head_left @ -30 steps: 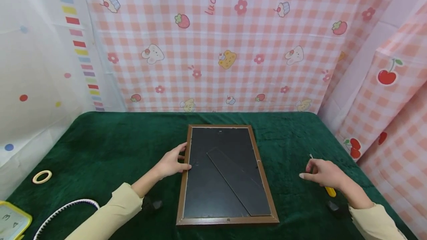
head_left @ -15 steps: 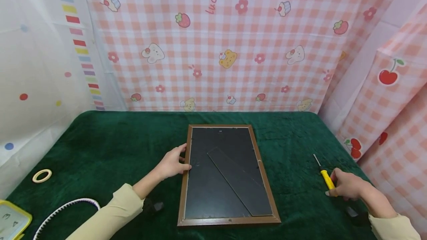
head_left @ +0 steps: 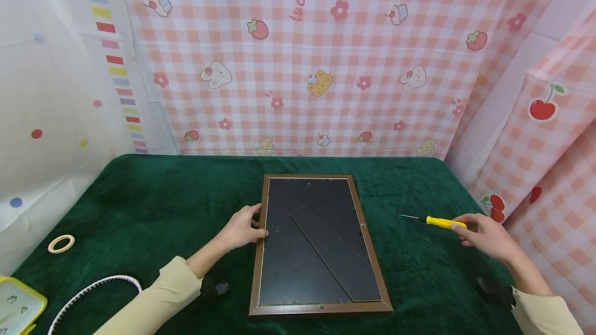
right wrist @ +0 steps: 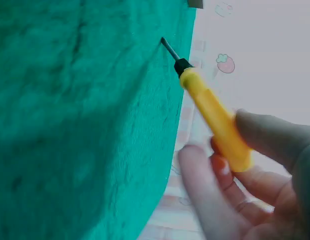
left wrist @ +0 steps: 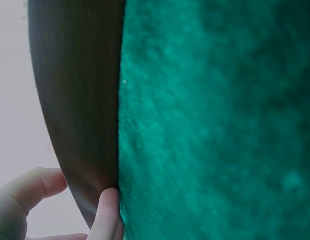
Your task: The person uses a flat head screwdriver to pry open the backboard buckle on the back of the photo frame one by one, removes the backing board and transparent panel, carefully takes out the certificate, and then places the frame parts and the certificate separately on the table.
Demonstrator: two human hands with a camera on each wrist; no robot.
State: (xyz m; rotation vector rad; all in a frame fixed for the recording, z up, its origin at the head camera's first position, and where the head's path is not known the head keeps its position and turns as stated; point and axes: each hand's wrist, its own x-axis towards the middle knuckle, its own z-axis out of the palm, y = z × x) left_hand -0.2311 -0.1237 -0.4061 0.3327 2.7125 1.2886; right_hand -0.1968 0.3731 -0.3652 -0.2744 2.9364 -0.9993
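A picture frame [head_left: 288, 262] with a brown wooden border lies back side up, long sides running away from me, its black stand leg [head_left: 332, 257] flat against the backing. My left hand [head_left: 239, 229] holds the frame's left border, the thumb over the edge and a finger against the outer side [left wrist: 85, 110]. To the right of the frame, my right hand [head_left: 486, 237] holds a yellow-handled screwdriver [head_left: 438, 222] by the handle's end. Its thin metal shaft [right wrist: 170, 50] points left toward the frame, over the green cloth.
A dark green cloth [head_left: 186, 190] covers the table. At the left lie a wooden ring [head_left: 61, 244], a white curved band [head_left: 88, 289] and a yellow-rimmed board with numbers [head_left: 20, 304]. A pink checked curtain [head_left: 288, 56] hangs behind.
My right hand has taken the yellow screwdriver from the cloth and swung its tip round to the left. The left hand and the frame stay where they were.
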